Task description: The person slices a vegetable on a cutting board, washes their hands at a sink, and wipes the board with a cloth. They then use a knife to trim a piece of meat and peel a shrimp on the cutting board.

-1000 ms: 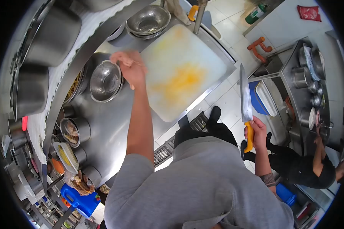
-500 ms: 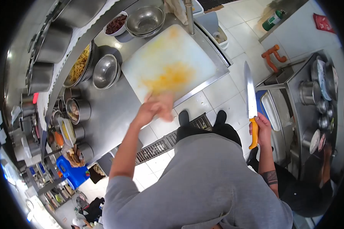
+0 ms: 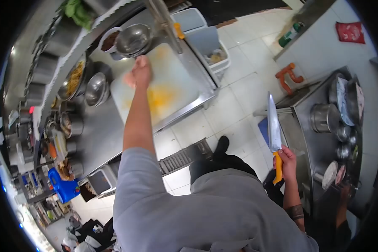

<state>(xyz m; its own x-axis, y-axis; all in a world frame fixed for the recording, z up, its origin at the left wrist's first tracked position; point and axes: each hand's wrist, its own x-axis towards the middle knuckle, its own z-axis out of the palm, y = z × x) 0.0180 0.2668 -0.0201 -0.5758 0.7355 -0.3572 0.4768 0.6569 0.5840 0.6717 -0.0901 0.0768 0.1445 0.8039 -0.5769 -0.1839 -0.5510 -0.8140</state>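
My right hand [image 3: 287,157] is closed round the yellow handle [image 3: 278,168] of a large knife [image 3: 274,126], its blade pointing up and away from me over the floor. My left hand [image 3: 142,69] reaches over the upper left part of a white cutting board [image 3: 182,77], close to the metal bowls [image 3: 133,40]. Its fingers look closed, and something pale pink [image 3: 130,80] shows beside them, blurred. Orange-yellow stains [image 3: 158,98] mark the board.
A small metal bowl [image 3: 96,89] and a pan of yellow strips [image 3: 74,79] stand left of the board. Grey bins [image 3: 214,50] are past the counter's far end. At the right is a steel counter with pots [image 3: 324,117]; a co-worker's arm [image 3: 343,203] is near it.
My left hand has moved from the board's near edge up toward the bowls. The knife is still in my right hand. My view has shifted, and one foot has moved.
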